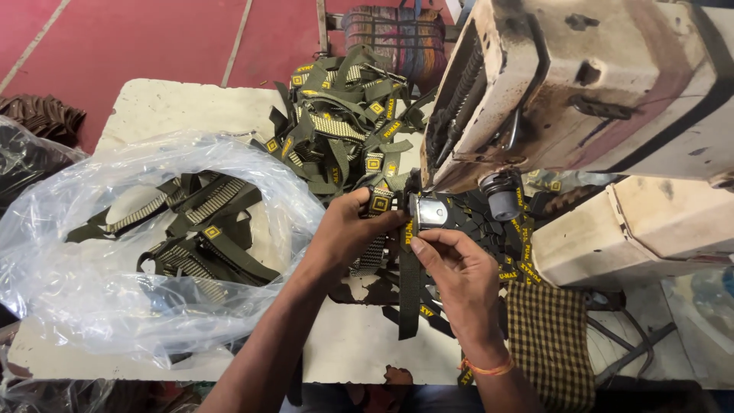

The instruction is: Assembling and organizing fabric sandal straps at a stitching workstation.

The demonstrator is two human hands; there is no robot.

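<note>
— What was held in the hands?

— A dark olive strap (410, 283) was pinched by the right hand (459, 279), thumb and fingers closed on it just below the machine's metal foot (430, 212). From there the strap was let hang down over the table's edge (359, 352).

— And the left hand?

— The left hand (348, 229) was closed around a strap piece with a yellow square patch (380, 203), which was pressed up beside the foot. The two hands were kept close together, nearly touching.

— Where was the machine placed?

— A worn cream sewing machine (596, 92) was set at the upper right, its head leaning over the hands. A dark knob (502, 195) was seen just right of the foot.

— What else was laid on the table?

— A pile of finished straps (340, 115) was heaped behind the hands, toward the far edge. More straps were kept inside a clear plastic bag (115, 252) spread open to the left. A checked cloth (549, 344) was draped at the lower right, and an orange thread band (483, 369) was worn on the right wrist.

— Was stitching seen under the foot?

— That could not be told; the spot was hidden by the fingers.
</note>
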